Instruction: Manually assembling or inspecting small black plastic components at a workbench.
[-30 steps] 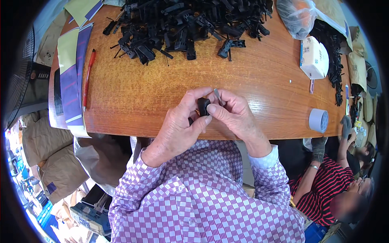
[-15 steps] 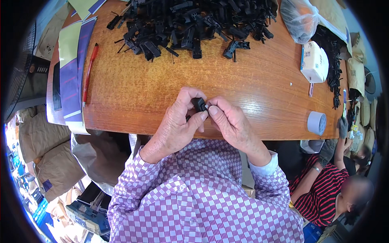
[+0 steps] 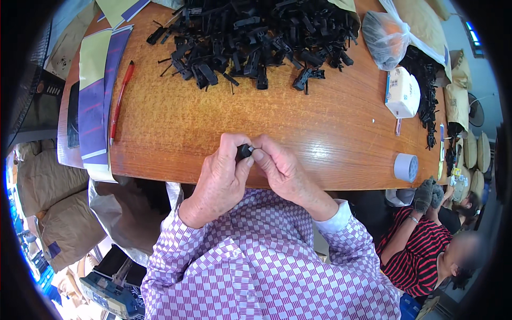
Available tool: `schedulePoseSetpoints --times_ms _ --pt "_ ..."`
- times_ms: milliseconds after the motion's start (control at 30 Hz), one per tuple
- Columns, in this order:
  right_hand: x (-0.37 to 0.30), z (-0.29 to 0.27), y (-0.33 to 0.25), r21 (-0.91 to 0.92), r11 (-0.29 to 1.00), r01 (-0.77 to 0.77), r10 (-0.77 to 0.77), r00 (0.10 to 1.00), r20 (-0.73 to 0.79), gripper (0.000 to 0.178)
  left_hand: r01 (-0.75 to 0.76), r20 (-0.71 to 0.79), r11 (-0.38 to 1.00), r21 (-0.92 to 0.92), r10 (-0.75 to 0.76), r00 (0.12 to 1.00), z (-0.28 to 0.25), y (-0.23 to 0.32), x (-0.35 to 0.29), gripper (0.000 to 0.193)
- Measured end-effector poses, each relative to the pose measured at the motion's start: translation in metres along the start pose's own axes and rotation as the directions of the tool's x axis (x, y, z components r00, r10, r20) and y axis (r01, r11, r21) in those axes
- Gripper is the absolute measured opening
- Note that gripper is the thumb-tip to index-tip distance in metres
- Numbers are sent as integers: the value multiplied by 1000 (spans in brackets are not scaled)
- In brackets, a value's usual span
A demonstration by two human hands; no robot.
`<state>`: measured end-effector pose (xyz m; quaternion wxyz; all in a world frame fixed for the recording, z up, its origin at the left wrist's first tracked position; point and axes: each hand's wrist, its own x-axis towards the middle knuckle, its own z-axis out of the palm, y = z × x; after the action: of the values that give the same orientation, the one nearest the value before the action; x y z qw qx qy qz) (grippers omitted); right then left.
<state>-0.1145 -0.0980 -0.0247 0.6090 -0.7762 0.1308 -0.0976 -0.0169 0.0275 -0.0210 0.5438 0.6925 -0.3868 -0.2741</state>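
My left hand (image 3: 213,178) is closed round a small black plastic part (image 3: 244,151), gripped between thumb and fingers just above the table's near edge. The fingertips of my right hand (image 3: 285,173) meet it there, pinched at a small pale bit on the part's right side. My fingers hide most of that bit, so its kind cannot be made out. Beyond my hands, a large heap of similar black plastic parts (image 3: 250,58) covers the far middle of the table.
The wooden table (image 3: 176,117) bears a red pen (image 3: 122,101) and purple-and-yellow sheets (image 3: 93,117) at left. On the right are a white tissue pack (image 3: 402,93), a grey tape roll (image 3: 406,167) and a tied plastic bag (image 3: 385,42). A gloved co-worker (image 3: 421,245) sits at the right.
Both my hands have shifted left together, still on the black part. The whole view has tilted slightly. At the right, the co-worker's gloved hands have come together.
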Motion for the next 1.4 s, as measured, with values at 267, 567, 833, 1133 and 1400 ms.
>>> schedulePoseSetpoints --times_ms 267,567,833,1133,1400 --pt "12 -38 -6 -233 972 44 -45 999 -2 22 322 -308 939 124 -272 912 -48 13 -38 22" --pt "60 -116 8 -938 320 133 -255 966 49 37 381 -440 513 769 -8 898 -123 -3 -95 24" --pt "69 -127 5 -958 134 253 -137 962 235 44 21 -219 734 679 175 960 -73 13 -33 26" --pt "84 -139 6 -870 303 389 -448 864 230 33 -228 47 830 509 238 970 -15 21 4 27" --pt "90 -115 -5 41 999 -5 19 943 -331 25 -83 -49 976 199 94 994 -8 23 36 60"
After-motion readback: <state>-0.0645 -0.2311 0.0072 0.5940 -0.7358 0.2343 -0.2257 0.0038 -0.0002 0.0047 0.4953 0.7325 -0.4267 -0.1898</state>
